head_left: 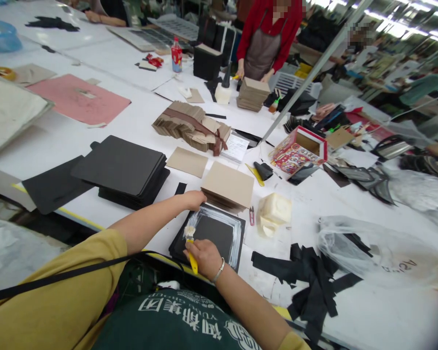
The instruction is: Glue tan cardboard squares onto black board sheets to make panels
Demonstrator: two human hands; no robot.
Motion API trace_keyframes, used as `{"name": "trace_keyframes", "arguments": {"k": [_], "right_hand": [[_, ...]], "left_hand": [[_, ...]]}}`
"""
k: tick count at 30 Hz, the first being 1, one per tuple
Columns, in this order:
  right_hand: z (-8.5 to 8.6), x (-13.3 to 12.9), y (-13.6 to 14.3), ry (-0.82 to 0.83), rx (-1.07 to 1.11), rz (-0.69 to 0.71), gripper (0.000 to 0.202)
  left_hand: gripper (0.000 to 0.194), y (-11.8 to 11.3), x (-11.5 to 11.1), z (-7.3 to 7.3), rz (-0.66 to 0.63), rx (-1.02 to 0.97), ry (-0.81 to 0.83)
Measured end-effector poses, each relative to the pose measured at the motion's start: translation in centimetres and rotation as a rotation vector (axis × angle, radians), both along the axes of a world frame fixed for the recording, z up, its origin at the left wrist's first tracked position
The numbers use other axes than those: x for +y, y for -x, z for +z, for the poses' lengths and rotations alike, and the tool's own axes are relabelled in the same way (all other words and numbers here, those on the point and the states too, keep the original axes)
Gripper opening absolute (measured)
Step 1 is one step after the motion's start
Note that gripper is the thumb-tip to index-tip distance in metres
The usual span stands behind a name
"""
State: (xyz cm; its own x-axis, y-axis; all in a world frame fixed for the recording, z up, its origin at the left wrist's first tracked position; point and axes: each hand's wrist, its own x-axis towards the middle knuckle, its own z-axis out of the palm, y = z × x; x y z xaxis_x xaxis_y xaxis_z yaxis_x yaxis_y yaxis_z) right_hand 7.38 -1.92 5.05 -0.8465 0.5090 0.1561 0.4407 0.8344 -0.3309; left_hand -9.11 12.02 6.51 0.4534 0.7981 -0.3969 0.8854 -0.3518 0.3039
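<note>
My right hand (206,257) grips a paintbrush (192,257) by its yellow handle. Its pale bristles are over the left border of a black panel (215,233), which lies near the table's front edge. Streaky white paste (237,228) coats much of the panel's border, while its middle is plain black. My left hand (194,200) is at the panel's far left corner, fingers curled down and partly hidden; what they grip cannot be made out. Just beyond, a stack of beige cardboard sheets (228,184) stands close to that hand.
Left is a stack of black panels (120,165). On the right are pink snips (251,216), a cut-open white plastic container (275,214), black strips (310,277) and a clear plastic bag (379,253). Across the table, a person in red (266,39) handles a cardboard stack (253,95).
</note>
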Motion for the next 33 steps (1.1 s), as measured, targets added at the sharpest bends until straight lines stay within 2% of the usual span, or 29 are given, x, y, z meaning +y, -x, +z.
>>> {"name": "trace_keyframes", "arguments": {"k": [3,6,8,10,12,14,16,17,19,22,24,28,30,33], "right_hand": [[0.7,-1.9,-0.4,0.086,0.026,0.021,0.021],[1.7,-1.6,-0.9,0.247,0.158,-0.106,0.021],[2.4,0.0,-1.7,0.377,0.324,-0.333,0.023],[3.1,2.2,-2.9,0.513,0.508,-0.642,0.026],[3.4,4.5,-4.2,0.626,0.671,-0.915,0.029],[3.2,6.3,-4.7,0.703,0.784,-1.044,0.029],[2.6,7.5,-3.9,0.757,0.825,-1.047,0.029],[2.2,7.8,-3.1,0.79,0.82,-1.014,0.029],[1.2,8.1,-1.2,0.85,0.778,-0.94,0.031],[-0.1,8.2,-0.6,0.874,0.694,-0.912,0.03],[-0.4,8.1,-2.7,0.817,0.665,-0.982,0.028],[0.4,7.1,-10.0,0.714,0.637,-1.135,0.028],[1.4,6.5,-12.5,0.702,0.62,-1.181,0.03],[3.4,6.3,-13.8,0.684,0.649,-1.145,0.035]], "left_hand": [[0.034,-0.1,-0.2,0.0,0.005,-0.003,-0.021],[0.036,0.3,0.1,0.5,0.025,-0.022,-0.061],[0.04,0.8,0.0,1.0,0.065,-0.037,-0.114],[0.038,1.2,-1.2,1.5,0.124,-0.075,-0.203],[0.033,0.7,-3.7,1.6,0.145,-0.159,-0.295],[0.028,-0.9,-7.4,1.3,0.037,-0.256,-0.315],[0.028,-3.3,-11.0,0.6,-0.192,-0.301,-0.266],[0.029,-4.6,-12.5,0.2,-0.254,-0.29,-0.252],[0.039,-6.8,-14.5,-0.9,-0.294,-0.222,-0.223],[0.052,-8.4,-15.2,-2.4,-0.264,-0.124,-0.209],[0.052,-8.6,-15.1,-3.1,-0.252,-0.104,-0.223],[0.048,-8.7,-15.4,-3.6,-0.237,-0.094,-0.226],[0.049,-8.8,-15.5,-3.2,-0.238,-0.099,-0.197],[0.045,-8.0,-14.0,-1.8,-0.216,-0.224,-0.152]]}}
